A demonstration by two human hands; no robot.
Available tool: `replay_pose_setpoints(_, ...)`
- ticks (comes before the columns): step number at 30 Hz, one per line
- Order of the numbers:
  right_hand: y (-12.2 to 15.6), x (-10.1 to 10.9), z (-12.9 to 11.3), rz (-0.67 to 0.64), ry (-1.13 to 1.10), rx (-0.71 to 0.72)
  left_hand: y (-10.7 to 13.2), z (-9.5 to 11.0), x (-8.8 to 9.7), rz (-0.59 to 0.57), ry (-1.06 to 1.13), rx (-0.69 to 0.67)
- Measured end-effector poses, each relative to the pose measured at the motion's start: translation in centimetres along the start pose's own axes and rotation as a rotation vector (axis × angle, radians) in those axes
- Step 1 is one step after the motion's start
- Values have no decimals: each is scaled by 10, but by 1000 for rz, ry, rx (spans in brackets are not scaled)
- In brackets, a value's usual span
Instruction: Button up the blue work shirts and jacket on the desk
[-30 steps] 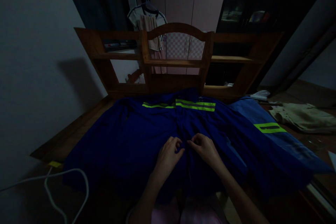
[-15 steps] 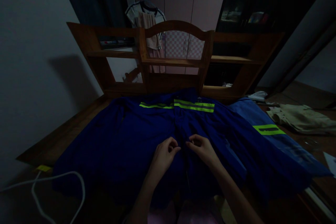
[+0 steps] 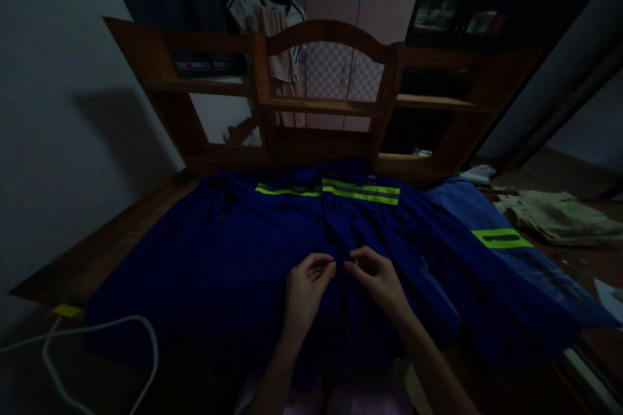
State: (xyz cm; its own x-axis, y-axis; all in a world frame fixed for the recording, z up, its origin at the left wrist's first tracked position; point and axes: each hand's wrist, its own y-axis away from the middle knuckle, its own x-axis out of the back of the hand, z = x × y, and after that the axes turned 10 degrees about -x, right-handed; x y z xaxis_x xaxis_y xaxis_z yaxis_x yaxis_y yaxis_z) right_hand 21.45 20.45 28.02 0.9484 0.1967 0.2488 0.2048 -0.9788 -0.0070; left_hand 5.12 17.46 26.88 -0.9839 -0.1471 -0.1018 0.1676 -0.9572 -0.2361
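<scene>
A dark blue work jacket [image 3: 228,259] with neon yellow reflective stripes [image 3: 360,190] lies spread flat on a wooden surface in dim light. My left hand [image 3: 306,288] and my right hand [image 3: 374,280] sit close together on the jacket's front opening, at the middle. Each hand has its fingers curled in a pinch on the front edge of the fabric. The fingertips nearly touch each other. One sleeve [image 3: 501,238] with a yellow patch stretches out to the right.
A wooden headboard with shelves [image 3: 321,104] stands just behind the jacket. A white cable [image 3: 97,327] loops at the lower left. A beige garment [image 3: 555,217] lies at the far right. Clothes hang on a hanger [image 3: 272,13] behind. A white wall runs along the left.
Both hands have shifted slightly up along the jacket's front and stay pinched together. The view has tilted a little, so the headboard sits higher in the frame.
</scene>
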Motion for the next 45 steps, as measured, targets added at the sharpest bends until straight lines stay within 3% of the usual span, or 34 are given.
replay_pose_setpoints(11,1,-2,-7,-40,37,-41,-3,3,7,-32,102,64)
replay_pose_setpoints(22,0,0,0,-31,-82,-104,-7,5,13,-88,157,127)
replay_pose_setpoints(29,2,3,-7,-49,-95,-88,-7,6,13,-100,145,125)
replay_pose_setpoints(38,3,-1,-5,50,-15,-43,-7,4,13,-115,139,123)
replay_pose_setpoints(45,1,-1,0,2,34,-39,-7,4,12,-105,127,122)
